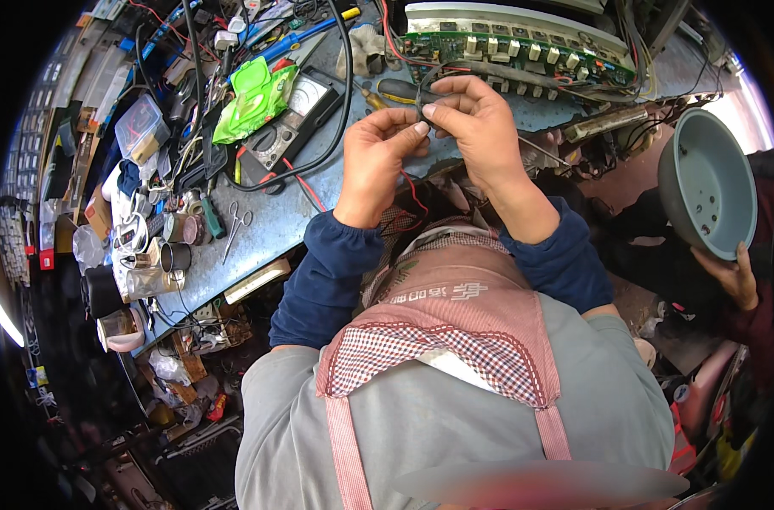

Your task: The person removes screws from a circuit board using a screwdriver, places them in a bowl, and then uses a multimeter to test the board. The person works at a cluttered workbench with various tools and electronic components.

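Blurred oval shape (540,486): reddish-grey, stretched sideways across the lower edge of the frame, right of centre.
Apron (480,310): dusty-pink cloth with checked trim and striped straps, which we wear over a grey shirt (293,425); dark-blue sleeves (331,263) cover our forearms.
Left hand (382,153): upper centre of the frame, our thumb and forefinger pinched together on a thin black cord (419,98).
Right hand (479,127): just beside the left one, its thumb and forefinger also closed on the cord, the other fingers curled.
Cord: upper centre of the frame, bent in a curve above our fingertips; it seems to run on toward the upper right, though our fingers hide part of it.
Circuit board (523,55): long and green, with a pale metal bar along it, at the upper right.
Screwdriver (397,89): black-and-yellow handle, just left of the cord.
Meter (276,140): black case with a pale dial, at the upper left, partly under a bright green plastic packet (255,98).
Workbench (272,217): blue-topped; silver scissor-handled tool (235,228) near its edge.
Bowl (722,161): round, grey-green, tilted at the right edge, held by another person's hand (738,280).
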`<action>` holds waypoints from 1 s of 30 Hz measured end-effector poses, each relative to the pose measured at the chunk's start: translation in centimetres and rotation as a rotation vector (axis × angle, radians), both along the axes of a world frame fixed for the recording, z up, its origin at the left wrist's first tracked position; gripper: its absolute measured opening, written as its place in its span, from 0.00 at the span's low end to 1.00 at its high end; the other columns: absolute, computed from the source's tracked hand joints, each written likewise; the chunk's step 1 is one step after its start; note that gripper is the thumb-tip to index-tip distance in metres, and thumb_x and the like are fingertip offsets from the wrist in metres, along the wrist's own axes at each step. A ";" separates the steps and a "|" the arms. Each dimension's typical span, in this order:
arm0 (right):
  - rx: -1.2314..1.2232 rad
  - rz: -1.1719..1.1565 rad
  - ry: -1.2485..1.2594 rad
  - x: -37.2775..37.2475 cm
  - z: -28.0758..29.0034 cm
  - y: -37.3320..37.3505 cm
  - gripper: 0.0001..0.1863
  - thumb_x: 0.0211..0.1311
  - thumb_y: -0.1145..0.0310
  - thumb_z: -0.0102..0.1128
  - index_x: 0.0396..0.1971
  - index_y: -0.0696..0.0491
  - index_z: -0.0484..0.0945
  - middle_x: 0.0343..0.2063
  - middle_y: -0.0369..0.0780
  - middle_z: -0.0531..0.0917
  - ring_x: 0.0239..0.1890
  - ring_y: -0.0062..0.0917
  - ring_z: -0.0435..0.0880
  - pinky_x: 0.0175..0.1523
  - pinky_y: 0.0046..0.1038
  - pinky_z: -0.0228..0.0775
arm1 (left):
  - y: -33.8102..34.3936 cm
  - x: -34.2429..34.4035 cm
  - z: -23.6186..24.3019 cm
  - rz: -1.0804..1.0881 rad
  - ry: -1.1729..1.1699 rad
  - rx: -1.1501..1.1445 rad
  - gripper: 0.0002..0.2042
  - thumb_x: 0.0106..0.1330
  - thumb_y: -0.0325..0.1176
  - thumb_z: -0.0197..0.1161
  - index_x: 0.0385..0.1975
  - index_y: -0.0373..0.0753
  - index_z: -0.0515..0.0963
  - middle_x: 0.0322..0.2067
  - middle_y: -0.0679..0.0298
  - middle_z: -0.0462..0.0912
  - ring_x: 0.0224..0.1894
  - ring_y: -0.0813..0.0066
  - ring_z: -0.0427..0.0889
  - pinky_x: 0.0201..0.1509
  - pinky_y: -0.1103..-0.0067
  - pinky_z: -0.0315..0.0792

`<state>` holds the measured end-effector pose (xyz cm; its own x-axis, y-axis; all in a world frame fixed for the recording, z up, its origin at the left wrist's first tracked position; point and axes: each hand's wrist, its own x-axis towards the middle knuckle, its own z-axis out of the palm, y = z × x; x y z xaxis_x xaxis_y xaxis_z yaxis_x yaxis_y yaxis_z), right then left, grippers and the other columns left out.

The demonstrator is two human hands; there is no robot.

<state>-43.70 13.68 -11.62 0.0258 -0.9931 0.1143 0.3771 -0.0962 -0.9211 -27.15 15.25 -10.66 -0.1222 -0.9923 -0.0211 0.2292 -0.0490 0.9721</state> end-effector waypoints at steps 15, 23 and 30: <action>-0.278 -0.072 0.503 -0.1 0.1 0.4 0.08 0.69 0.72 0.69 0.40 0.63 0.88 0.31 0.38 0.88 0.35 0.17 0.82 0.41 0.23 0.74 | -0.8 1.5 -0.1 0.067 -0.037 -0.053 0.07 0.65 0.19 0.74 0.41 0.26 0.85 0.34 0.57 0.90 0.33 0.74 0.88 0.41 0.79 0.83; -0.147 -0.078 0.204 1.2 -0.4 0.5 0.07 0.71 0.74 0.66 0.40 0.62 0.88 0.30 0.34 0.87 0.32 0.15 0.80 0.40 0.22 0.72 | -1.2 1.0 0.2 0.048 0.032 -0.040 0.08 0.70 0.21 0.71 0.45 0.26 0.84 0.37 0.57 0.90 0.37 0.73 0.88 0.45 0.76 0.85; -0.333 -0.255 0.450 1.1 -0.8 0.6 0.10 0.73 0.72 0.64 0.45 0.63 0.88 0.38 0.43 0.91 0.38 0.21 0.88 0.43 0.25 0.78 | -0.8 0.8 -0.4 0.023 0.100 0.069 0.14 0.75 0.26 0.68 0.55 0.27 0.81 0.42 0.58 0.89 0.41 0.74 0.88 0.49 0.73 0.87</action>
<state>-42.65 14.24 -12.45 -0.0895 -0.8871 0.4527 -0.1148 -0.4423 -0.8895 -26.34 14.48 -11.03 -0.1048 -0.9914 -0.0785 0.3270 -0.1089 0.9387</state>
